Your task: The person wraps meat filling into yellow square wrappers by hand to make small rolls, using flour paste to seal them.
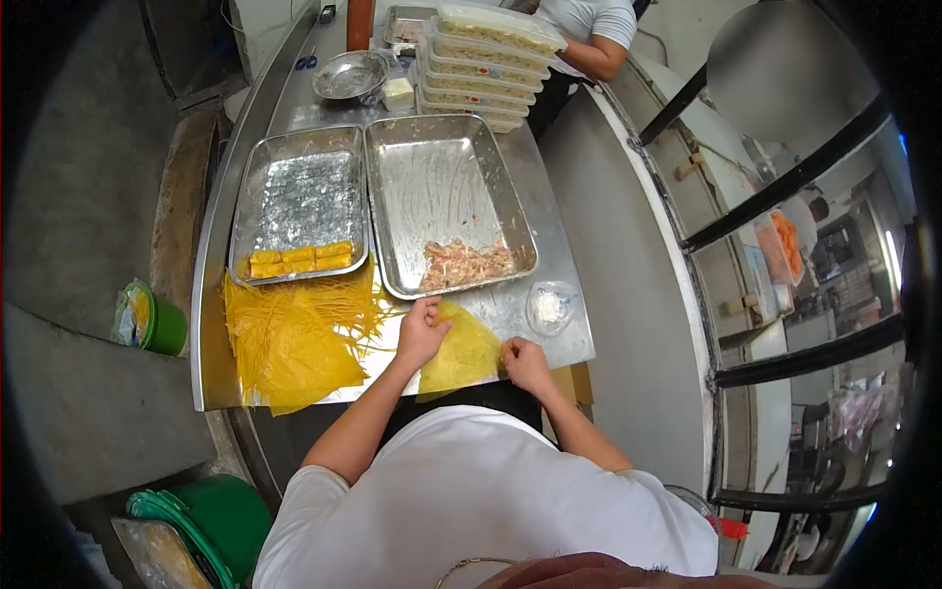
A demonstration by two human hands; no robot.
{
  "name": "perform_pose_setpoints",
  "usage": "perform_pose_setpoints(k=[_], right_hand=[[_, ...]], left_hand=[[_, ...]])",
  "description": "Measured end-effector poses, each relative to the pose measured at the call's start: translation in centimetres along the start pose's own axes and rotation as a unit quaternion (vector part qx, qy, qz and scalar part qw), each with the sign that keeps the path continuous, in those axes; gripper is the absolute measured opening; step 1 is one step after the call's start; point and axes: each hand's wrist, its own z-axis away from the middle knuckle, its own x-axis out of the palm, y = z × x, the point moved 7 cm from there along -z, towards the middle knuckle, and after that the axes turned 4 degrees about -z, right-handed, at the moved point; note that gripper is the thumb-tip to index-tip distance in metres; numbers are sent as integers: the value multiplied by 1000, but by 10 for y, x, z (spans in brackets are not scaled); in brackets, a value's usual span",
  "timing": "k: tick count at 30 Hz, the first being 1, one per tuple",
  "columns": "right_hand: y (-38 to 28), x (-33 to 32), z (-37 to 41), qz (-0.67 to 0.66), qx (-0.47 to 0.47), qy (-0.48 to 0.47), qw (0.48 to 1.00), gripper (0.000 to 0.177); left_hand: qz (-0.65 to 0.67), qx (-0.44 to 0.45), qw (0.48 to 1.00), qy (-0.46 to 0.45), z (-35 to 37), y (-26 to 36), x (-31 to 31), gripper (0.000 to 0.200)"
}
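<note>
A thin, limp yellow wrapper sheet (461, 351) lies on the metal table in front of me. My left hand (422, 330) pinches its upper left edge, and my right hand (526, 363) has fingers closed on its right corner. Just beyond them stands a metal tray (432, 182) with a heap of pinkish minced filling (466, 263) at its near end. A second tray (304, 191) on the left holds several yellow rolls (299, 258) along its near side. A pile of yellow sheets (299, 344) with shredded edges rests beside my left hand.
A small clear bowl of white paste (551, 307) sits right of my hands. Farther back are stacked plastic containers (486, 74), a metal bowl (350, 76) and a white block (397, 94). Another person's arm (596, 57) is beyond. Green buckets (201, 525) stand on the floor.
</note>
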Motion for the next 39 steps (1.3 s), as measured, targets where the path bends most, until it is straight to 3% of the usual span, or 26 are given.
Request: perform_pose_setpoints(k=[3, 9, 13, 19, 21, 24, 30, 39], right_hand=[[1, 0, -4, 18, -13, 0, 1000, 18], [2, 1, -5, 21, -4, -1, 1000, 18], [1, 1, -7, 29, 0, -4, 1000, 18], [0, -2, -10, 29, 7, -1, 1000, 19], [0, -2, -11, 25, 9, -4, 1000, 20], [-6, -3, -12, 28, 3, -1, 1000, 19], [-29, -11, -15, 87, -35, 36, 995, 16], [-46, 1, -14, 104, -108, 48, 987, 21]], left_hand=[[98, 29, 995, 9, 1, -4, 5, 55], [38, -38, 998, 16, 10, -14, 2, 49], [70, -9, 996, 47, 14, -8, -6, 46], [2, -7, 999, 42, 25, 0, -17, 40], [-74, 149, 981, 98, 35, 27, -28, 37], [-143, 194, 967, 86, 50, 43, -36, 34], [-190, 218, 957, 22, 67, 31, -32, 23], [-200, 224, 954, 17, 73, 24, -31, 18]])
